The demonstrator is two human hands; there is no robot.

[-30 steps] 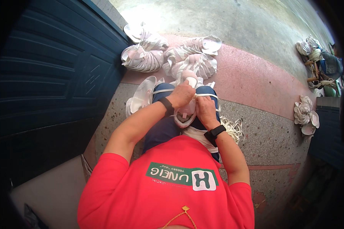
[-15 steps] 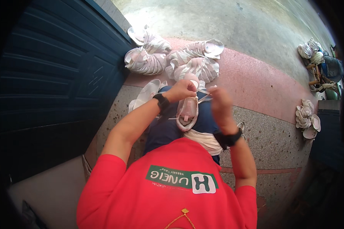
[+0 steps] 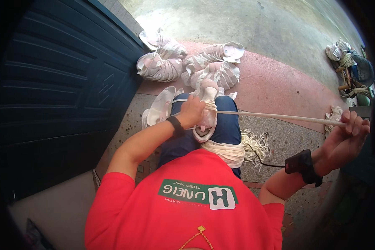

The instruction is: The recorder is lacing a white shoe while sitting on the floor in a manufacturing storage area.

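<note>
A pale pink and white shoe upper point(image 3: 207, 118) lies across my lap, its heel opening toward me and its toe pointing away. My left hand point(image 3: 191, 111) is closed on its left side near the lacing. From the eyelets a white shoelace point(image 3: 275, 116) runs taut to the far right. There my right hand point(image 3: 346, 135) grips the lace between bent fingers, well away from the shoe. Over my right thigh hangs a bundle of cream laces point(image 3: 225, 153). Whatever the left fingertips pinch is partly hidden.
Stacked white-pink shoe uppers point(image 3: 212, 66) lie on the pink floor strip ahead, with loose uppers point(image 3: 159, 107) left of my knees. A heap of laces point(image 3: 255, 146) is on the floor at right. A dark blue door point(image 3: 66, 79) stands at left; more uppers point(image 3: 334, 118) lie far right.
My right hand has swung from beside the shoe out to the far right, drawing the lace straight. My left hand has shifted slightly nearer and stays at the shoe.
</note>
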